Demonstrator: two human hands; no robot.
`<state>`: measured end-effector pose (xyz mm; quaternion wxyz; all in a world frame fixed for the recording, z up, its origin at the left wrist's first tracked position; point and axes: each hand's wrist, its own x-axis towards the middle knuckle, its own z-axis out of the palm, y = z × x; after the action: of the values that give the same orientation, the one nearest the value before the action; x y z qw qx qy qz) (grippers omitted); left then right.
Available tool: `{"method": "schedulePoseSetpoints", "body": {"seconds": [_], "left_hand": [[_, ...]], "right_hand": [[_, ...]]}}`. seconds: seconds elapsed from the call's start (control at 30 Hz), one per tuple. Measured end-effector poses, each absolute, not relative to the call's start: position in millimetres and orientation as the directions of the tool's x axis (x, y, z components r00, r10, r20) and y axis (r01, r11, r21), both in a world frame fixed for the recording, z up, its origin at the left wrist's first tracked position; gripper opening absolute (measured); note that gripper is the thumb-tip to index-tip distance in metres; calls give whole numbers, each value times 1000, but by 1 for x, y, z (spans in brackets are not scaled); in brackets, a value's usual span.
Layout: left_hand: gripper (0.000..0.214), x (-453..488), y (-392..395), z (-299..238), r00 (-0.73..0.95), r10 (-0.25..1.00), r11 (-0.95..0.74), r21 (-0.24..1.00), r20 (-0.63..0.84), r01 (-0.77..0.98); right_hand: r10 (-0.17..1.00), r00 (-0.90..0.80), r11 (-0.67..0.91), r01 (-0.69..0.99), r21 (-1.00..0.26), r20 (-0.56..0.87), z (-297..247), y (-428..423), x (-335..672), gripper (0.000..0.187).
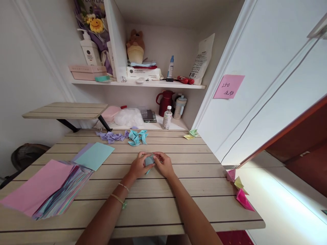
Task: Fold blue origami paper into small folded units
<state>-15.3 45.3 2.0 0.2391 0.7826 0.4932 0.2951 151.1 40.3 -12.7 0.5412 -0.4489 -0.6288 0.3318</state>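
Observation:
A small folded piece of teal origami paper (pixel 149 161) is held just above the middle of the slatted table (pixel 153 211). My left hand (pixel 139 166) grips its left side, with the thumb along the near edge. On the right side, my right hand (pixel 164 164) pinches the paper between thumb and fingers. A narrow teal strip pokes out below the left thumb. The far side of the fold is partly hidden by my fingers. Behind the hands lie several folded teal paper pieces (pixel 137 137) and a cluster of purple ones (pixel 111 136).
To the left are a fanned stack of coloured paper (pixel 63 190) and loose teal sheets (pixel 95 154). Green and yellow folded pieces (pixel 193 133) lie at the back right; a pink one (pixel 244 200) sits by the right edge. A bottle (pixel 167 118) stands behind the table.

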Motion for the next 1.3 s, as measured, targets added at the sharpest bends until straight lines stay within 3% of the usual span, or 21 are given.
{"method": "schedulePoseSetpoints", "body": {"seconds": [0.13,0.27,0.37,0.43,0.53,0.63,0.87,1.3], "left_hand": [[56,-17,50,-2,346,928,-310,809,142,500],[51,-18,57,-5,349,936,-103,977,32,185],[49,-20,60,-2,313,950,20,1000,-18,-2],[49,-22,61,1,298,953,61,997,-43,-50],[50,-25,61,3,320,946,85,992,-52,-91],[53,-26,61,1,380,924,90,991,-45,-101],[54,-30,61,-3,462,886,99,986,-26,-135],[51,-31,59,-2,448,893,109,985,-39,-133]], "right_hand": [[896,-21,438,189,-879,443,-2,34,150,25],[878,77,470,36,-882,472,5,31,149,26],[896,210,418,-94,-904,392,7,33,148,36],[946,188,297,-186,-937,263,7,34,149,41],[998,-20,54,-314,-948,63,7,34,150,37],[989,-148,-65,-390,-918,-8,9,30,150,35],[966,-257,-163,-485,-859,-38,11,24,149,38],[944,-327,-200,-468,-861,-42,11,24,150,40]]}}
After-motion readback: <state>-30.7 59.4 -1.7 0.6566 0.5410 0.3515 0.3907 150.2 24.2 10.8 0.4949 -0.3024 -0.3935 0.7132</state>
